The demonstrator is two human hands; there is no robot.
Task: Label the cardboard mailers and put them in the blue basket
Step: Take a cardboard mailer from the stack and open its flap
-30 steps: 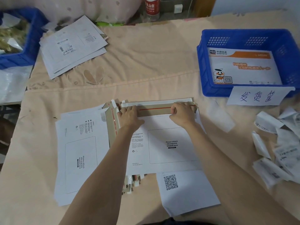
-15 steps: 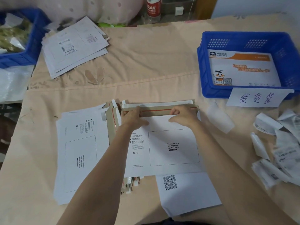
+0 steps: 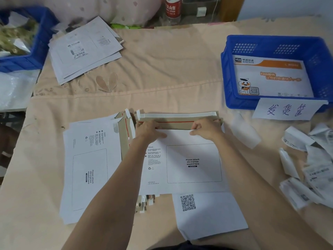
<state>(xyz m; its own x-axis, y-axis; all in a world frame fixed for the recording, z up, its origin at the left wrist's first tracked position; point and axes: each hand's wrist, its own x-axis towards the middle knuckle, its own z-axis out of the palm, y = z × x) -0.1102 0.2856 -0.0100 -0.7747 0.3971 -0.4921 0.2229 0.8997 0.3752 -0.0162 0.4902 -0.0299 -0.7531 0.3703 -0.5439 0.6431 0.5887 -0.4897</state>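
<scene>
A white cardboard mailer lies flat in front of me with its brown flap folded open at the far edge, showing a red tear strip. My left hand and my right hand both grip the mailer's upper edge at the mouth, fingers curled over it. The blue basket at the right holds one printed mailer. More unlabelled mailers are stacked to the left.
Crumpled label backings pile up at the right edge. A white sheet with a QR code lies near me. Labelled mailers sit at the far left beside another blue basket. A handwritten sign hangs on the basket.
Both hands have drawn slightly toward me along the mailer's mouth, uncovering more of the brown flap and red strip. The mailer has stayed in place.
</scene>
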